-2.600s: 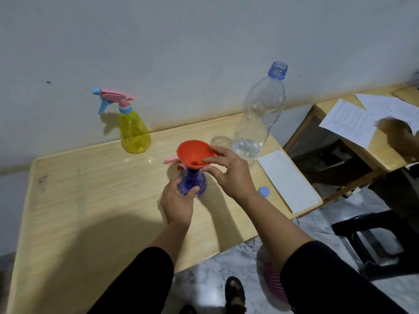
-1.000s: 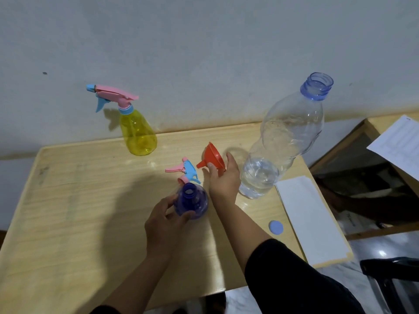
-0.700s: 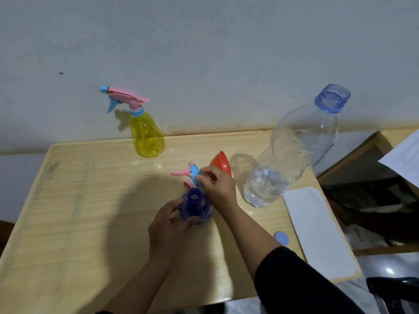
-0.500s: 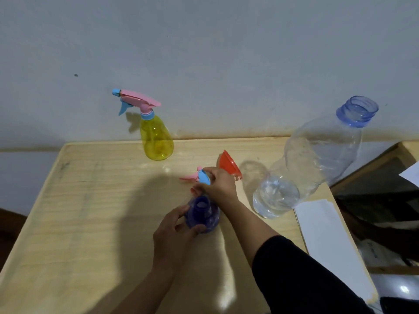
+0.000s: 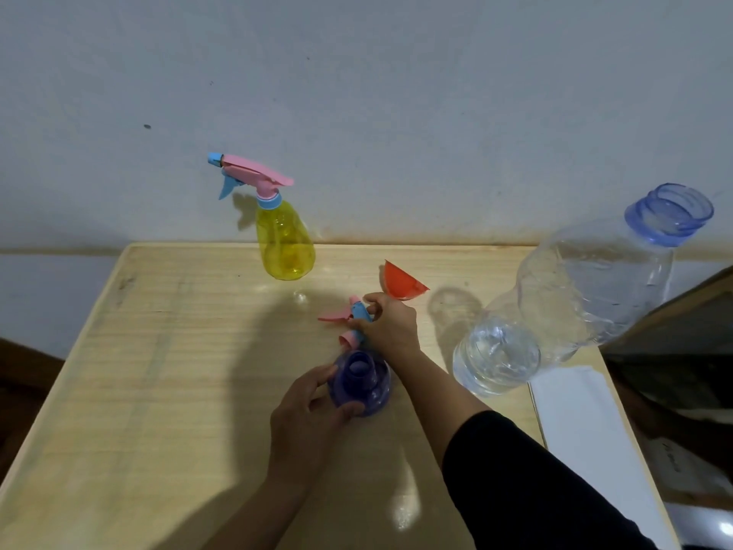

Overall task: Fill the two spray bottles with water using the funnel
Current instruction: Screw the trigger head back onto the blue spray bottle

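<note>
A purple spray bottle (image 5: 363, 387) stands open-necked on the wooden table (image 5: 166, 375), and my left hand (image 5: 307, 418) grips its body. My right hand (image 5: 390, 327) holds the pink and blue spray head (image 5: 349, 321) just behind the bottle's neck. The orange funnel (image 5: 400, 285) lies on its side on the table behind my right hand. A yellow spray bottle (image 5: 283, 242) with its pink head on stands at the back by the wall. A large clear water bottle (image 5: 567, 303), uncapped, with a little water at the bottom, stands to the right.
A white sheet (image 5: 587, 434) lies on the table's right edge, beside a gap to another piece of furniture. The wall runs along the table's back edge. A wet spot (image 5: 402, 510) shines near the table's front.
The funnel came off the purple bottle and was laid on the table. My right hand then took hold of the spray head and brought it towards the bottle's neck.
</note>
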Action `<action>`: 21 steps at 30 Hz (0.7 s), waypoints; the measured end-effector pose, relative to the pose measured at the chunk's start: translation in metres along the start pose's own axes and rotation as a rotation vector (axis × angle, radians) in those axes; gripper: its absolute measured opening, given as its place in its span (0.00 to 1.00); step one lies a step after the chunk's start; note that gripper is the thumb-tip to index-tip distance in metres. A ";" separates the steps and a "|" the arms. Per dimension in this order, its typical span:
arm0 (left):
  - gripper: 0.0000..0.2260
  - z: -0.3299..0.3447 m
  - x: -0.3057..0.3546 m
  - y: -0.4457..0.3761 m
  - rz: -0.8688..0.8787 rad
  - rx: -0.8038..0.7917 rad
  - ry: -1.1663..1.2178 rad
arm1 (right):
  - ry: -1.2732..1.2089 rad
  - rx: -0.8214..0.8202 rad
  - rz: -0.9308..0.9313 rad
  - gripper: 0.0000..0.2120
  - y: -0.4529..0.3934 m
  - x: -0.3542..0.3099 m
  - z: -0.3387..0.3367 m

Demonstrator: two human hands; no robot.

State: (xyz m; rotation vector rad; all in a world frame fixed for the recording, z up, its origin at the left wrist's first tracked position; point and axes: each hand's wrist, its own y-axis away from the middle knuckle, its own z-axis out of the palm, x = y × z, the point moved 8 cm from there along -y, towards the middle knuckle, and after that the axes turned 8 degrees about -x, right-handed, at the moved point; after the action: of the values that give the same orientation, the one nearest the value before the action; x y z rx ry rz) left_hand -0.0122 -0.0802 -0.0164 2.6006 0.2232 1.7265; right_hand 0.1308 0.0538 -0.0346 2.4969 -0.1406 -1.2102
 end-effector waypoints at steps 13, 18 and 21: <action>0.26 0.001 -0.002 -0.001 -0.013 -0.012 0.001 | -0.249 0.072 -0.051 0.27 0.008 -0.007 -0.010; 0.25 0.001 -0.004 0.000 -0.041 -0.015 0.020 | -0.520 0.123 -0.132 0.18 0.026 -0.030 -0.039; 0.23 0.001 -0.003 0.000 -0.047 -0.023 0.040 | -0.605 0.184 -0.185 0.17 0.037 -0.053 -0.060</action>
State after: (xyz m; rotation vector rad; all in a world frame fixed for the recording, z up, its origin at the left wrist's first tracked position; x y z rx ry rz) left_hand -0.0125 -0.0810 -0.0196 2.5259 0.2615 1.7566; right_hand 0.1464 0.0490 0.0526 2.2399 -0.1820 -2.0870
